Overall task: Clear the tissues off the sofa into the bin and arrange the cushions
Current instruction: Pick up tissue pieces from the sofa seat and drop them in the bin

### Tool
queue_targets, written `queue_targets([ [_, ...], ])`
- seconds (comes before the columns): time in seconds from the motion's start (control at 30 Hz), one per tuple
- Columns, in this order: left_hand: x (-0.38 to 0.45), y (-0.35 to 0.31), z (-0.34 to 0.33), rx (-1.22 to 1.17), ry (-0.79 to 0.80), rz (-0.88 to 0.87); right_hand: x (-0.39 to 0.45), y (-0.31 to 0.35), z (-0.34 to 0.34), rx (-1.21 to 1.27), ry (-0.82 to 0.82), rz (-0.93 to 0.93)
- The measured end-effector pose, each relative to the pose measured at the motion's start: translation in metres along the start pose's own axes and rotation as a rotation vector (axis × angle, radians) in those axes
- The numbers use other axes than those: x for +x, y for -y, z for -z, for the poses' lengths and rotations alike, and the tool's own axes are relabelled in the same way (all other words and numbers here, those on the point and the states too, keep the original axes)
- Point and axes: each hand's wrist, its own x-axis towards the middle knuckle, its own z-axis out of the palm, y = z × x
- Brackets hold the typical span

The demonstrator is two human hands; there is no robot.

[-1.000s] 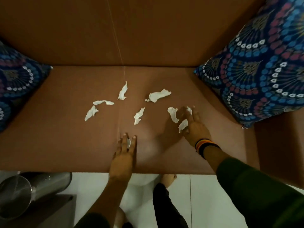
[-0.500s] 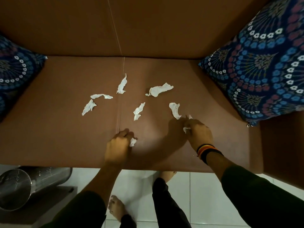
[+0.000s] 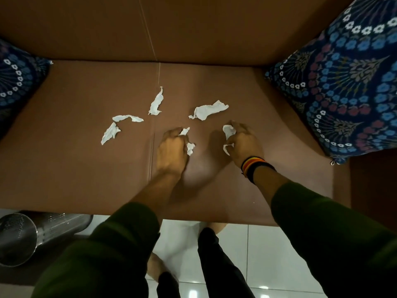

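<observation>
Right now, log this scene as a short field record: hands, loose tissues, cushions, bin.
left hand: closed on white tissue scraps
right hand: closed on tissue pieces
loose tissues: four on the sofa seat, at
cushions: blue patterned, one at left end, one at right end
bin: metal, on the floor, lower left

Setting: a home, probably a living room. Evidence: brown sofa (image 3: 86, 168) with seat and backrest; patterned blue cushions at its left end (image 3: 17, 82) and right end (image 3: 348, 93); white glossy floor tiles (image 3: 268, 254); perforated metal bin (image 3: 32, 235) beside the sofa's front edge.
</observation>
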Motion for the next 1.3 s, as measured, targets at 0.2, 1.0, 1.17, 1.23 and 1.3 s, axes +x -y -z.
queue_targets([
  [0.2, -0.02, 0.011, -0.008, -0.09, 0.01, 0.044, -0.027, 0.017, -0.014, 0.047, 0.062, 0.037],
  [1.0, -0.268, 0.442, 0.121, -0.431, -0.244, 0.666, -0.158, 0.458, -0.235, 0.101, 0.244, 0.316],
  [1.17, -0.298, 0.548, 0.104, -0.49, -0.263, 0.899, -0.18, 0.539, -0.34, 0.055, 0.38, 0.353],
  [1.23, -0.301, 0.578, 0.093, -0.512, -0.27, 0.972, -0.183, 0.564, -0.381, 0.044, 0.424, 0.369],
  [1.3, -0.301, 0.599, 0.08, -0.526, -0.27, 1.005, -0.183, 0.581, -0.419, 0.025, 0.456, 0.374],
])
